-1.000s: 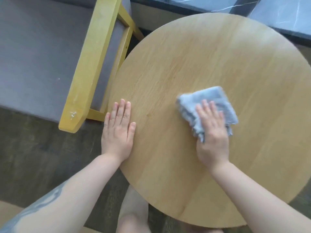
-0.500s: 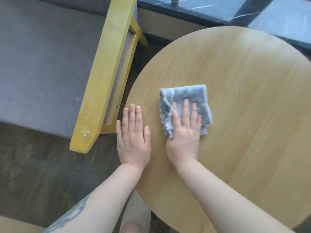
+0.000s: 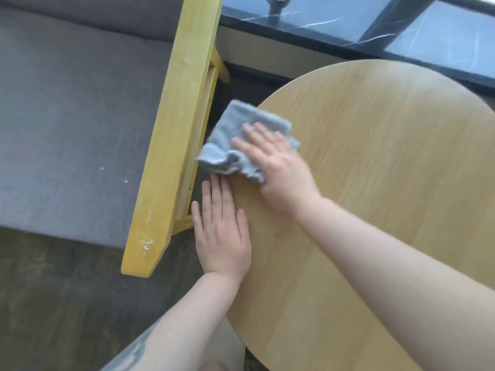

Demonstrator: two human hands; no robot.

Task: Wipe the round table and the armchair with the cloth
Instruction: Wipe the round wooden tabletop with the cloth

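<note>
- Head view looks down on the round table [image 3: 375,183], where the right hand [image 3: 278,167] lies flat, fingers straight, pressing the cloth [image 3: 235,129] onto the wood at the table's left edge.
- Part of the grey-blue cloth overhangs that edge, bunched towards the armchair [image 3: 171,129], whose yellow wooden armrest stands just beside the table; whether the cloth touches the armrest I cannot tell.
- The left hand [image 3: 222,231] is released too, palm down with straight fingers, resting on the table's rim just below the cloth and holding nothing.
- As a judgement, the table wipe is under way and near its left margin; nothing on the bare, even wood shows which parts are already done, so how much of the top is left cannot be read.
- The armchair appears untouched so far: pale smudges show along the armrest, worst at its near end, and small white specks dot the grey seat cushion [image 3: 67,129]. That half of the task looks wholly left to do.
- No container of any kind is in view; a dark marbled ledge [image 3: 321,25] runs behind the table.
</note>
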